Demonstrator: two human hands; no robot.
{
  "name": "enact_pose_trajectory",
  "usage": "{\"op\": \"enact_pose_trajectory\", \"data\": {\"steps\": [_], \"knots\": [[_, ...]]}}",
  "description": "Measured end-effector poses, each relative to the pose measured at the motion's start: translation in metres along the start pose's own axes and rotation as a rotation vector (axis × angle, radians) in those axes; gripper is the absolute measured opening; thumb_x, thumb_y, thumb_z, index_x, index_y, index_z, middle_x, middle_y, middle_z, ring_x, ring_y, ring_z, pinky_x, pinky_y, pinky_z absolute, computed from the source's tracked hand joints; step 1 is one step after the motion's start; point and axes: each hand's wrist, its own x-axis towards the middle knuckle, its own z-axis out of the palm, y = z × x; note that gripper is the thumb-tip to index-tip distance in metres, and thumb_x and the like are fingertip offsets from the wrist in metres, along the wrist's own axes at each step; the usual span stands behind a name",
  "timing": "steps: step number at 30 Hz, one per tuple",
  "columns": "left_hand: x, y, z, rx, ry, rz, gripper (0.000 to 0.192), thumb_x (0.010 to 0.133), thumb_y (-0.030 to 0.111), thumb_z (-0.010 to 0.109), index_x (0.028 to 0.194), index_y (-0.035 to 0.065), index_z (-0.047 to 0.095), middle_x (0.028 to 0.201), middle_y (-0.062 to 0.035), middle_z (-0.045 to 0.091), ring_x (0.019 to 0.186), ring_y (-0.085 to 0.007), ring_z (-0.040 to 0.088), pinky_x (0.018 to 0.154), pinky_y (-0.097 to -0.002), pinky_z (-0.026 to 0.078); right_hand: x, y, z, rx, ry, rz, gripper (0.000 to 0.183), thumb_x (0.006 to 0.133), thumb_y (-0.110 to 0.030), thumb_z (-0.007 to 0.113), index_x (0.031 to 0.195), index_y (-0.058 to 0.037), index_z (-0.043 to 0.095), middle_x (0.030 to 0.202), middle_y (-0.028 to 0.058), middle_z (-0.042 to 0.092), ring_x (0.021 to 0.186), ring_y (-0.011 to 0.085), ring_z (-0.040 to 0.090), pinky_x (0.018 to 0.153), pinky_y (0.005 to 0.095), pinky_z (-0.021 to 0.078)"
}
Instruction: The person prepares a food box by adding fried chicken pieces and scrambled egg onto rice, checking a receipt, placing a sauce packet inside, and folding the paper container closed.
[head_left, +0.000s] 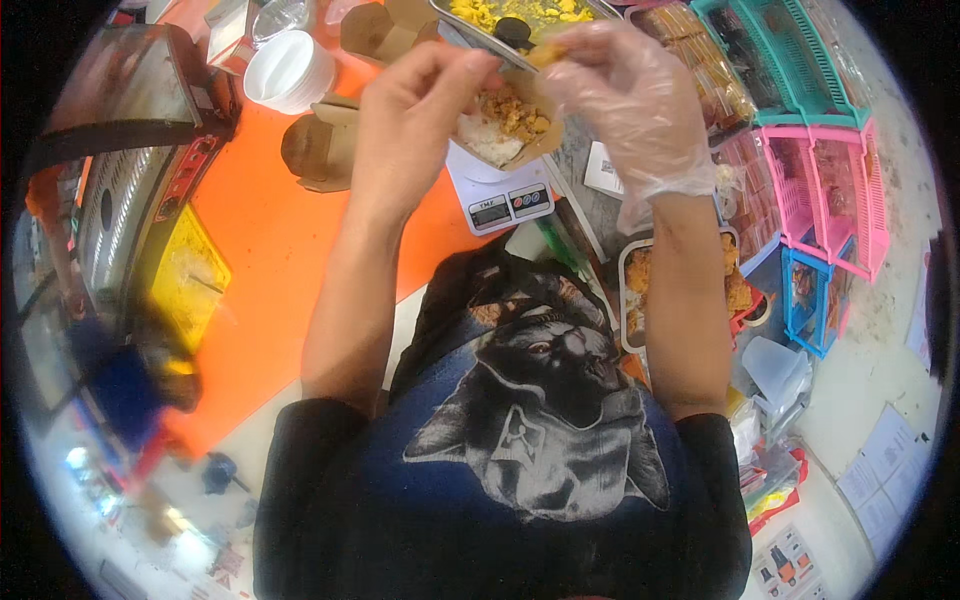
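A brown paper box (553, 139) holding white rice (487, 139) and brown crumbled fried pieces (514, 111) sits on a white kitchen scale (487, 187). Over its left side is my bare left hand (416, 112), thumb and index fingertip drawn together. Whether anything is pinched there I cannot tell. My right hand (630, 97), in a clear plastic glove, grips a yellow-brown piece of food (545, 55) above the box's far right edge. Just beyond, a metal tray (457, 16) contains yellow scrambled-looking food (487, 13) and a dark round object (514, 32).
Other paper boxes (319, 150) and stacked white tubs (289, 71) stand on the orange tabletop (270, 247). A metal appliance (124, 217) is at left. Under my right forearm lies a tray of fried food (637, 281). Coloured plastic baskets (814, 180) line the right.
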Motion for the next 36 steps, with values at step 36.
{"op": "enact_pose_trajectory", "data": {"steps": [36], "knots": [[-0.015, -0.045, -0.034, 0.088, 0.039, -0.106, 0.032, 0.106, 0.025, 0.056, 0.127, 0.0024, 0.064, 0.116, -0.0063, 0.072, 0.099, -0.0113, 0.062, 0.083, -0.0266, 0.049, -0.016, 0.057, -0.010, 0.090, 0.257, 0.031, 0.030, 0.090, -0.007, 0.075, 0.119, 0.0006, 0.068, 0.104, 0.0068, 0.073, 0.092, 0.0128, 0.068, 0.082, 0.0264, 0.0538]]}}
